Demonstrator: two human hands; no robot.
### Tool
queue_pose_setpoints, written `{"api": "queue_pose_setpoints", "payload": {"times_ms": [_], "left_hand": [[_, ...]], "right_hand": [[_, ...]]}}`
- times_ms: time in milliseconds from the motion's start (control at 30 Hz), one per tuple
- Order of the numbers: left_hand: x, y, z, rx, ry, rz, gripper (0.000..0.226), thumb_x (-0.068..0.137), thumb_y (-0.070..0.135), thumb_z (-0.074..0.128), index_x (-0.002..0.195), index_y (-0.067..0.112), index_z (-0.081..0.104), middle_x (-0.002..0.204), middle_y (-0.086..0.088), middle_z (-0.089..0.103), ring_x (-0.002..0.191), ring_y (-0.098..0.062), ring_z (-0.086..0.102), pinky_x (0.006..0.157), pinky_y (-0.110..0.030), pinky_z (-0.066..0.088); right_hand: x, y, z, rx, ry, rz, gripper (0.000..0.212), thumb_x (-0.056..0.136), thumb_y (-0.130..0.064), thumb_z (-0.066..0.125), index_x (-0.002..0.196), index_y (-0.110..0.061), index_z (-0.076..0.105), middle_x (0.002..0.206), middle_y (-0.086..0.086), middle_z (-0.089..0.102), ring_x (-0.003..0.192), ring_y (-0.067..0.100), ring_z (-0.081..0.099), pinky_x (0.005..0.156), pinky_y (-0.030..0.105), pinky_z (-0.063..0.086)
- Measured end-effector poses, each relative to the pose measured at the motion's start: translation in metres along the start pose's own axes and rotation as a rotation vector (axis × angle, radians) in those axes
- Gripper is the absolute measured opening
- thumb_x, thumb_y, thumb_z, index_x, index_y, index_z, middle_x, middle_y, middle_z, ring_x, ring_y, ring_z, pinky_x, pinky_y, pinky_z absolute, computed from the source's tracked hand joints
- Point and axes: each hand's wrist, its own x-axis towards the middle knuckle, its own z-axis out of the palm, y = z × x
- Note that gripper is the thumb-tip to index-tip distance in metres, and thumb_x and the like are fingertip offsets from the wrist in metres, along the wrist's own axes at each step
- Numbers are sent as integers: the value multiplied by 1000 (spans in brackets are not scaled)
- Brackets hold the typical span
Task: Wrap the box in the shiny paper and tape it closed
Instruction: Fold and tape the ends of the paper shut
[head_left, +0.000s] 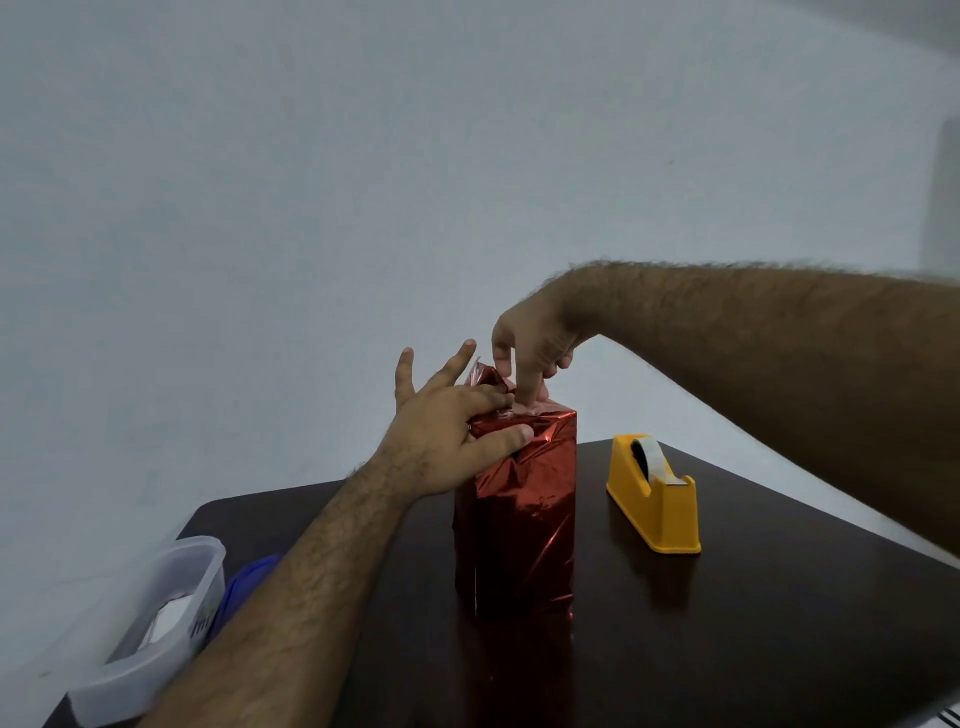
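A tall box wrapped in shiny red paper (517, 525) stands upright in the middle of the dark table (753, 623). My left hand (447, 431) grips the box's top left edge, thumb on the near face and index finger on the folded paper, other fingers spread upward. From above, my right hand (530, 348) presses its index finger down onto the folded paper flap at the top. A small paper point sticks up between the two hands. The far side of the top is hidden by my fingers.
A yellow tape dispenser (657, 493) with a roll of tape stands to the right of the box. At the table's left edge sits a clear plastic tub (156, 629) with white pieces inside, next to a blue lid (244, 582). A pale wall lies behind.
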Motion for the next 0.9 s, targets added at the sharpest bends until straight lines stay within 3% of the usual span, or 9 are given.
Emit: {"api": "queue_pose_setpoints", "payload": {"times_ms": [200, 333, 433, 500, 567, 667, 733, 767, 900], "left_hand": [[-1, 2, -2, -27, 4, -17, 70, 89, 85, 44, 140, 42, 67, 148, 20, 62, 162, 4, -3, 121, -61, -27], [0, 4, -4, -32, -11, -49, 75, 87, 87, 43, 140, 40, 67, 151, 17, 61, 161, 4, -1, 121, -55, -30], [-1, 8, -6, -134, -34, -118, 81, 83, 89, 40, 140, 39, 68, 153, 19, 58, 160, 8, 3, 124, -56, -25], [-1, 7, -5, -246, -38, -162, 81, 84, 90, 34, 138, 40, 69, 148, 28, 58, 158, 9, 9, 126, -60, -17], [-1, 6, -1, -399, -46, -202, 77, 87, 91, 28, 133, 46, 70, 139, 41, 54, 155, 12, 13, 128, -59, -10], [-2, 6, -1, -611, -40, -242, 73, 85, 99, 23, 129, 60, 67, 146, 38, 50, 155, 13, 17, 133, -54, 7], [-5, 4, -3, -701, -37, -214, 82, 83, 100, 26, 136, 53, 68, 150, 29, 55, 157, 8, 21, 134, -47, 14], [-6, 3, -3, -727, -18, -170, 88, 83, 100, 30, 140, 44, 68, 152, 22, 58, 157, 5, 24, 133, -43, 16], [-6, 1, -7, -746, 58, -93, 68, 77, 69, 80, 134, 31, 73, 156, 13, 58, 159, -2, 26, 131, -41, 22]], "right_hand": [[-4, 26, 7, -13, 121, -9, 68, 69, -55, 94, 122, -24, 64, 126, 2, 65, 117, 23, 61, 105, 46, 53], [2, 51, 17, 151, 175, 31, 63, 70, -45, 97, 119, -22, 67, 110, -1, 64, 100, 19, 56, 95, 42, 54], [4, 63, 27, 237, 388, -16, 33, 79, -16, 91, 103, -22, 70, 91, -2, 64, 87, 18, 58, 79, 41, 56], [1, 62, 46, 451, 610, -184, 19, 87, -7, 80, 95, -23, 72, 76, -7, 60, 71, 11, 56, 66, 33, 47], [-10, 59, 75, 694, 781, -413, 5, 92, -16, 75, 95, -20, 75, 79, -7, 66, 73, 10, 60, 67, 31, 48], [-28, 59, 113, 647, 873, -652, 39, 84, -45, 82, 111, -18, 75, 107, -7, 74, 104, 14, 69, 84, 35, 55], [-32, 61, 131, 500, 890, -727, 73, 68, -55, 94, 126, -16, 72, 121, -8, 73, 116, 15, 68, 96, 31, 54], [-28, 62, 139, 470, 927, -744, 76, 67, -51, 97, 128, -13, 71, 121, -6, 74, 115, 15, 70, 96, 34, 56], [-11, 58, 143, 637, 1073, -744, 17, 92, -21, 82, 104, -9, 79, 98, 1, 77, 93, 21, 74, 81, 47, 59]]}}
